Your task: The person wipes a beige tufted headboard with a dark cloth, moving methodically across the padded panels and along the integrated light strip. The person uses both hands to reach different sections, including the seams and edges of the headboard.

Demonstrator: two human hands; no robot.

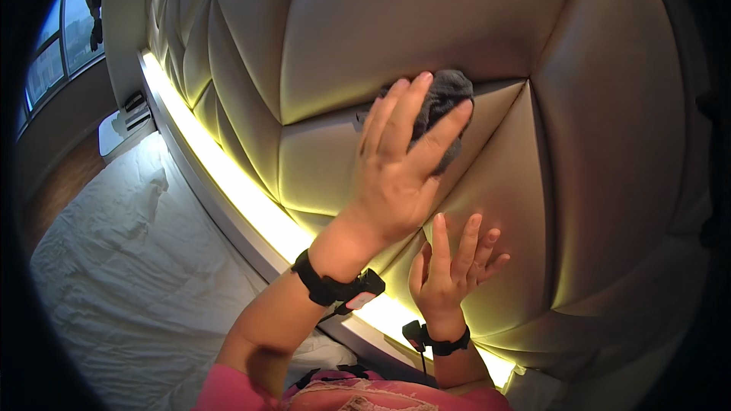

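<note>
My left hand point(394, 165) lies over a bunched dark grey cloth point(448, 97), its fingers spread and the back of the hand towards me. Beneath the cloth is a padded wall panel point(411, 23) with a smooth, leather-like surface and angular seams. The cloth sits along one of those seams, near a corner where several meet. Lower and to the right, my right hand point(457, 268) is raised in front of the panel with its fingers apart and nothing in it. Whether its fingertips touch the panel, I cannot tell. Both wrists wear black straps with small devices.
A lit strip point(228, 188) runs along a ledge below the panel. Under it spreads a bed with a rumpled white sheet point(131, 251). At the far left stand a small bedside table point(117, 134) with dark items and a window point(63, 40).
</note>
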